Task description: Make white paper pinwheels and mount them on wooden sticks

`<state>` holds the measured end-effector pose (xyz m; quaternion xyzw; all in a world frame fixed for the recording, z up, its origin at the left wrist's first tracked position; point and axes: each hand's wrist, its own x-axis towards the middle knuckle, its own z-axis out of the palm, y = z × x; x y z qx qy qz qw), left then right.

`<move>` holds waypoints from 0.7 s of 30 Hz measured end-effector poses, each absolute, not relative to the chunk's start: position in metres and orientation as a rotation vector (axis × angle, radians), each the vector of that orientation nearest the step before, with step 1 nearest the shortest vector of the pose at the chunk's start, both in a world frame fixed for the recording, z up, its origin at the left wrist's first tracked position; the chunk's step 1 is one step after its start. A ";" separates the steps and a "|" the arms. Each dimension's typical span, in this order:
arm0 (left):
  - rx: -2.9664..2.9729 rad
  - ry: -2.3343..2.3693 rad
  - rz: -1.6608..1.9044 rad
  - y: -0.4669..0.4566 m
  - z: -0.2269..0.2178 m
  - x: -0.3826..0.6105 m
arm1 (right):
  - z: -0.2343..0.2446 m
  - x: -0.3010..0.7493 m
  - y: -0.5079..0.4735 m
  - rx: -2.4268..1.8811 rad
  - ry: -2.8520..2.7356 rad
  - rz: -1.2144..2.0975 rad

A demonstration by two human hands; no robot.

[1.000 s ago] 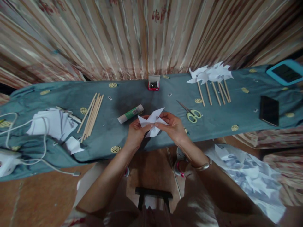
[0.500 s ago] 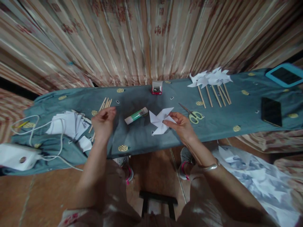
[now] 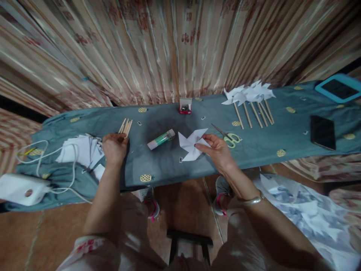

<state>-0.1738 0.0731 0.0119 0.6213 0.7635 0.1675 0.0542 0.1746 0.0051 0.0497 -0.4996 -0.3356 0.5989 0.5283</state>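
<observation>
Nearest, a glossy, see-through bag (image 3: 313, 214) bulged with crisp white folded paper beside the person's right forearm, where a smooth, silvery bangle (image 3: 254, 200) circled the wrist. Beyond it, the right hand (image 3: 218, 150) pinched one blade of a white paper pinwheel (image 3: 189, 144) between thumb and fingers, its sharp-cornered vanes held face up over the bench (image 3: 166, 171), a dark dot at the hub by the thumb tip. The left hand (image 3: 115, 147), fingers curled inward, was down on a bundle of pale wooden sticks (image 3: 126, 125); whether it had gripped one could not be told. The step in hand looked to be getting a stick for that pinwheel; the next move seemed to call for parting one slim, round rod from its neighbours while the right hand spared the light paper any crushing.

Flat white sheets (image 3: 76, 150) lay loosely fanned left of that hand. Farther in, a green-and-white glue stick (image 3: 161, 139) lay slantwise, and green-handled scissors (image 3: 231, 139) rested just beyond the right hand. Farthest stood a small red box (image 3: 185, 107) of shiny metal bits and a row of stick-mounted pinwheels (image 3: 251, 93), before a pleated, patterned curtain (image 3: 158, 56).
</observation>
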 end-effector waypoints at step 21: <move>1.957 2.372 0.388 0.061 0.025 -0.156 | 0.051 0.167 0.007 -1.205 -0.776 1.441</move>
